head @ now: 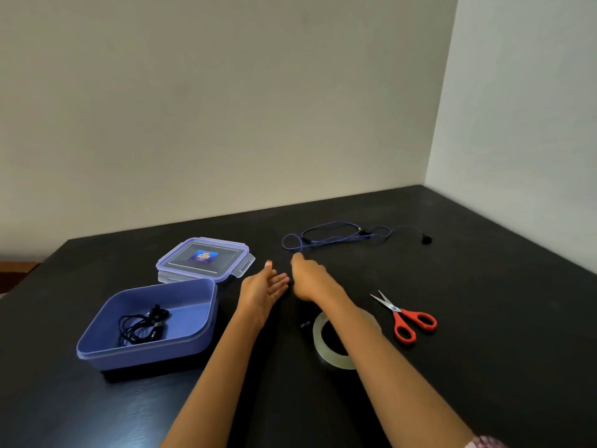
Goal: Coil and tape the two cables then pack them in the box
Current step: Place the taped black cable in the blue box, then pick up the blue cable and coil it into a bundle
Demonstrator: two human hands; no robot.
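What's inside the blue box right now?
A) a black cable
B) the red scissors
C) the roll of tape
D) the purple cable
A: a black cable lies bundled in the blue box, while the scissors, the tape roll and the purple cable lie outside it on the table.

My left arm [219, 376] and right arm [397, 373] are bare; a little pink-and-white patterned sleeve [488, 442] shows on the right one.

A black table [484, 318] (matte, faintly wood-grained) fills a corner of plain pale walls [226, 108].
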